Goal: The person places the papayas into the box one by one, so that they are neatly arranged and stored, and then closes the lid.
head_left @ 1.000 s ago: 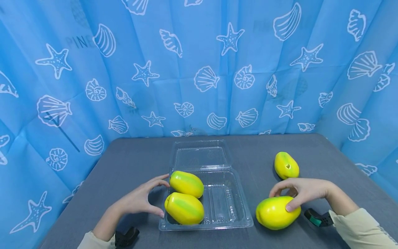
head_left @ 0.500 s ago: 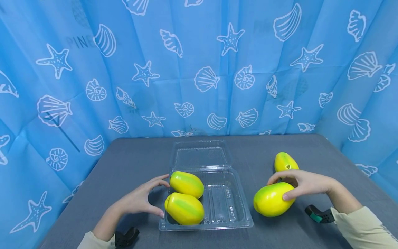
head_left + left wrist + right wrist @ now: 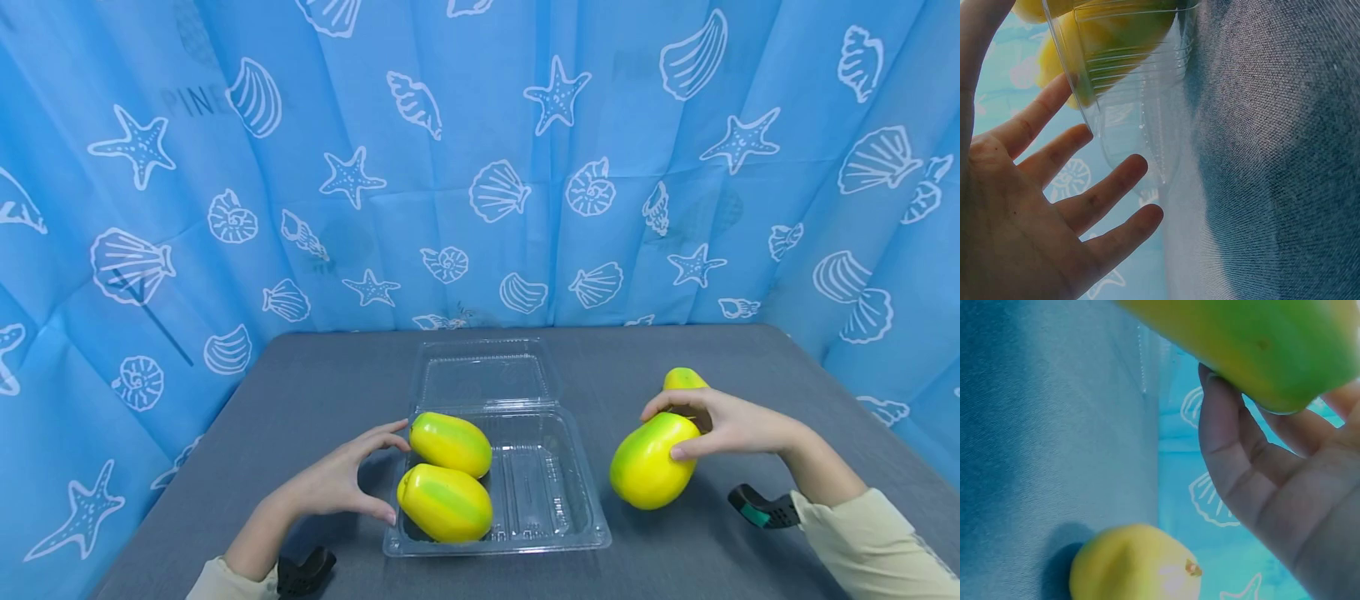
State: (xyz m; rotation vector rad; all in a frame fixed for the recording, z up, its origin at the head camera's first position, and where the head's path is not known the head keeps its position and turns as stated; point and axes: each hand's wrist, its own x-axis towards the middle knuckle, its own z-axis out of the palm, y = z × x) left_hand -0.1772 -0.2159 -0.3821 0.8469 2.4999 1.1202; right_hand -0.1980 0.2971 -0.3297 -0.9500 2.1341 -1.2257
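My right hand [image 3: 738,429] grips a yellow-green papaya [image 3: 651,467] between thumb and fingers. In the right wrist view that papaya [image 3: 1260,344] is raised off the table. Left of it stands a clear plastic clamshell box [image 3: 591,496], lid folded back. Two papayas lie side by side in its left half: a rear one [image 3: 450,443] and a front one [image 3: 445,506]. My left hand [image 3: 330,483] is spread at the box's left side, thumb and fingers apart; in the left wrist view its fingertips [image 3: 1075,134] lie at the clear wall, holding nothing.
Another papaya [image 3: 682,379] lies on the grey table behind my right hand, partly covered by it. The open lid [image 3: 483,379] lies flat behind the box. A blue curtain [image 3: 450,167] with white shells and starfish hangs beyond the table's far edge.
My right hand has lifted the papaya off the table and carried it away from me and slightly left, tilting it. It now covers more of the rear papaya. My left hand stays put.
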